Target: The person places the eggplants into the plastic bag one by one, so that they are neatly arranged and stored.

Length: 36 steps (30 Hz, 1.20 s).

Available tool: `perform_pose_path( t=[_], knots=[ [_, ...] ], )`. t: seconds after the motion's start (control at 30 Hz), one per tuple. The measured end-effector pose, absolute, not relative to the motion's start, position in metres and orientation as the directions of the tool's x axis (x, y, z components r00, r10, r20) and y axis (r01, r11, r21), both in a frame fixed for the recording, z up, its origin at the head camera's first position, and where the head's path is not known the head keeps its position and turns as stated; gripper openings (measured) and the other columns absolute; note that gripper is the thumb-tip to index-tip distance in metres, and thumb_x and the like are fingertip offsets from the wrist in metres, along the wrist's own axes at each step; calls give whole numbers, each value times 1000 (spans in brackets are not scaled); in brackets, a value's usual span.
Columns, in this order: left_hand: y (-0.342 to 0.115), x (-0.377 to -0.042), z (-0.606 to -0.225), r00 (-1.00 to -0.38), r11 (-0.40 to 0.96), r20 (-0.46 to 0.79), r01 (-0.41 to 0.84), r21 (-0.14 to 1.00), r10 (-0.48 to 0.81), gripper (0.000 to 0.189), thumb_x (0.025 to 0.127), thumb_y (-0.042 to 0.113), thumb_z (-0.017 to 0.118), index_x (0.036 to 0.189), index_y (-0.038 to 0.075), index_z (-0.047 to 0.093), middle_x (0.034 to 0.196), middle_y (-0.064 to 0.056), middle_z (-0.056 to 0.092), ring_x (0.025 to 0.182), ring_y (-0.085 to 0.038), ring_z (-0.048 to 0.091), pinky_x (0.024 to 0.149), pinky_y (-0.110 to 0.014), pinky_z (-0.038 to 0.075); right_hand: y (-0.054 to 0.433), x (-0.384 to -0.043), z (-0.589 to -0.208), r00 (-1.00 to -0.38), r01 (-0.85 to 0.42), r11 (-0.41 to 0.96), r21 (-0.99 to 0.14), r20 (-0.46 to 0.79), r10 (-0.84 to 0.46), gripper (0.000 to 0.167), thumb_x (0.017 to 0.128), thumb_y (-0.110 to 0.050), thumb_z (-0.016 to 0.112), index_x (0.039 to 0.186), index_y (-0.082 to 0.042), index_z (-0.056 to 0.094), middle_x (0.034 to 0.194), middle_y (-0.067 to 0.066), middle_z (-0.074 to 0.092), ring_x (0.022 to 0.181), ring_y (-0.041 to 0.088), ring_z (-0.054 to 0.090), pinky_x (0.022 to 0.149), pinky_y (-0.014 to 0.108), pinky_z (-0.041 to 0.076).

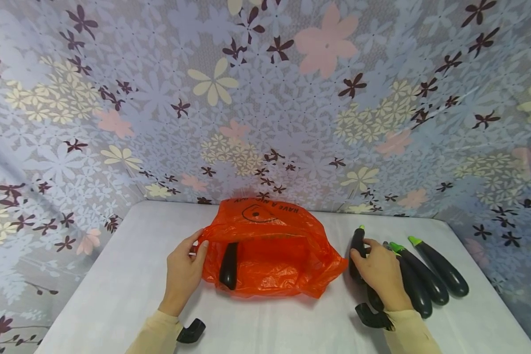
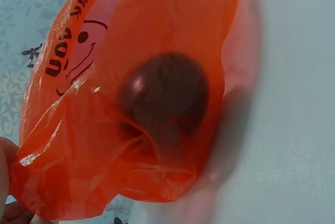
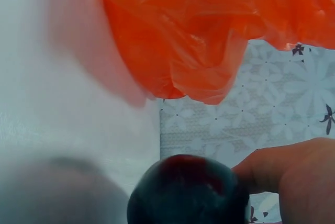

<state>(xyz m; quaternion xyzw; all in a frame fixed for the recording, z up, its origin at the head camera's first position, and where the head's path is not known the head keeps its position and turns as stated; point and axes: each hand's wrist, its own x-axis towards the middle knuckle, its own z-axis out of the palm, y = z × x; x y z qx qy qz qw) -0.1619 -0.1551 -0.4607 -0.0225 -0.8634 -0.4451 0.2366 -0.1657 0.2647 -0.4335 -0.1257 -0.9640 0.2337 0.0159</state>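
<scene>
Cream fabric sleeves (image 1: 152, 334) are lying nearest; the left hand (image 1: 183, 270) is pinching a red plastic bag (image 1: 274, 265) where one glossy black, elongated eggplant (image 1: 229, 268) is already resting. The right hand (image 1: 382, 273) is pinching another eggplant (image 1: 357, 240); more eggplants (image 1: 442, 268) are apparently waiting on the white surface (image 1: 115, 275).

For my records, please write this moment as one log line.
left hand: holds red bag | right hand: grips eggplant | inside bag: another eggplant

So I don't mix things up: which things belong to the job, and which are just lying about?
Job:
thin red plastic bag, gripped by left hand
glossy dark eggplant inside it
long dark eggplant in right hand
probably, the similar eggplants nearby

Only surroundings:
white table
blue-grey floral backdrop
</scene>
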Motion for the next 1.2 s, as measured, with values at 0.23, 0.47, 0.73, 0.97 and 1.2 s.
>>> perform_pose_path(
  t=[0.23,0.47,0.73,0.97,1.2],
  knots=[
    [-155,-162,-461,-883,612,440,258,747,-165,37,98,15,68,134,6,65,105,-11,71,78,-20,63,64,-23,55,265,-160,-430,-968,216,850,-480,11,252,60,96,-31,61,135,13,51,118,37,62,97,47,65,74,53,58],
    [-155,-162,-460,-899,617,408,232,752,-160,39,98,17,68,135,7,64,113,-12,71,81,-21,64,68,-23,56,265,-154,-426,-971,198,828,-525,9,238,61,97,-34,61,137,10,51,121,37,60,100,47,65,76,54,57],
    [-154,-162,-459,-900,612,404,228,757,-164,38,97,16,68,134,6,65,110,-13,71,79,-21,63,66,-23,56,261,-146,-416,-972,174,824,-539,42,233,60,97,-36,61,138,7,52,122,35,62,98,44,65,75,53,57],
    [-154,-162,-459,-892,617,419,235,751,-169,38,96,15,69,133,6,66,106,-12,71,78,-21,63,65,-23,55,258,-138,-405,-960,183,823,-537,81,267,62,98,-39,60,142,3,51,123,32,63,101,44,66,78,56,54],
    [-155,-162,-460,-893,613,417,237,754,-168,38,97,15,69,134,6,65,106,-12,71,79,-21,63,65,-23,55,251,-129,-392,-944,165,812,-561,148,294,60,98,-39,61,142,2,53,119,27,67,95,39,67,75,54,55]
  ],
)
